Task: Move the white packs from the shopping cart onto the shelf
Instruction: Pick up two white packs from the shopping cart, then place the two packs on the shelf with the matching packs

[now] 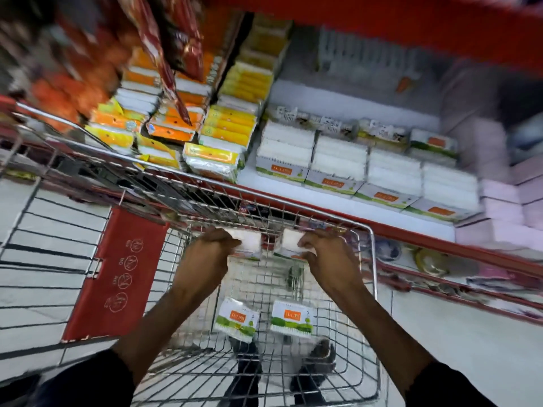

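My left hand (pixel 213 249) grips one white pack (pixel 249 243) and my right hand (pixel 324 249) grips another white pack (pixel 289 243), both held up near the far rim of the wire shopping cart (pixel 371 259). Two more white packs with green and orange labels lie on the cart floor, one to the left (pixel 236 320) and one to the right (pixel 291 320). Beyond the cart, the white shelf (pixel 338 207) carries rows of the same white packs (pixel 364 168). The view is blurred by motion.
Yellow and orange packs (pixel 223 133) fill the shelf section to the left. Pink packs (pixel 505 201) stand at the right. A red child-seat flap (pixel 117 274) hangs on the cart's left side. Red snack bags (pixel 164 54) hang above. My feet (pixel 311 368) show under the cart.
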`<state>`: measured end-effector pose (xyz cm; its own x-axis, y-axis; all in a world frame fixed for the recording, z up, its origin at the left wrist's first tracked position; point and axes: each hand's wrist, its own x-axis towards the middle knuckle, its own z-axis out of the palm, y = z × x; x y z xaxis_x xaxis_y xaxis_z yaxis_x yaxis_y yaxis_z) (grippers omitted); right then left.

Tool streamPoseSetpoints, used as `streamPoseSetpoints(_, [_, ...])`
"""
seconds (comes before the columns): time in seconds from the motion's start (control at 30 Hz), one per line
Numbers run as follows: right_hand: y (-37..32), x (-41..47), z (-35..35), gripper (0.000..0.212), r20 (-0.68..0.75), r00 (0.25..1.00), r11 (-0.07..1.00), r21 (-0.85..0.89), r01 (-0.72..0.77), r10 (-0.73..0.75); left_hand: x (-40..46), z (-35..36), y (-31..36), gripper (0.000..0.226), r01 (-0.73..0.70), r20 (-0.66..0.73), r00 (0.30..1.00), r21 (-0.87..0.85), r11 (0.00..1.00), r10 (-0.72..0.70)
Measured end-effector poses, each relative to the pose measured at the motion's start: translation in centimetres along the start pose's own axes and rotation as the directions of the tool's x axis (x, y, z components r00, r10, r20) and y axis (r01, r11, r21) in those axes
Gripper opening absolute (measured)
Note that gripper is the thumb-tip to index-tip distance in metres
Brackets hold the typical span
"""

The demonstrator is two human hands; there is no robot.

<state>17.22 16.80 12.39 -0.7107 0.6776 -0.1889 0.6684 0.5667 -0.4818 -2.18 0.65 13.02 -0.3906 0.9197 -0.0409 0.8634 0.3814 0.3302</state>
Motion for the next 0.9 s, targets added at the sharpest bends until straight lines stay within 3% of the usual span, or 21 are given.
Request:
streamPoseSetpoints(0.07, [-1.0,-0.1,-2.7,0.023,-0.071,0.997,0.997,0.075,0.014,-0.009,0.6,-3.0,1.4,0.047,-0.039,-0.045,0.998,0.005,0.999,0.039])
streamPoseSetpoints(0.17, [-2.3,-0.3,-6.9,0.020,-0.144,0.987,0.997,-0.035,0.072,-0.076,1.7,-6.7,3.2,0.044,-0.089,-0.105,0.991,-0.008,0.996,0.088])
streamPoseSetpoints(0.43, [-2.8,0.1,-13.7,0.020,-0.287,0.955,0.995,-0.086,0.058,-0.081,5.3,-11.6,7.3,0.042,-0.199,-0.235,0.953,-0.007,0.980,0.192])
streamPoseSetpoints(0.9, [-2.8,3.7,-12.5,0.034,-0.242,0.970,0.989,-0.148,-0.007,-0.029,10.9,-8.2,7.7,0.042,-0.146,-0.188,0.970,0.044,0.988,0.151])
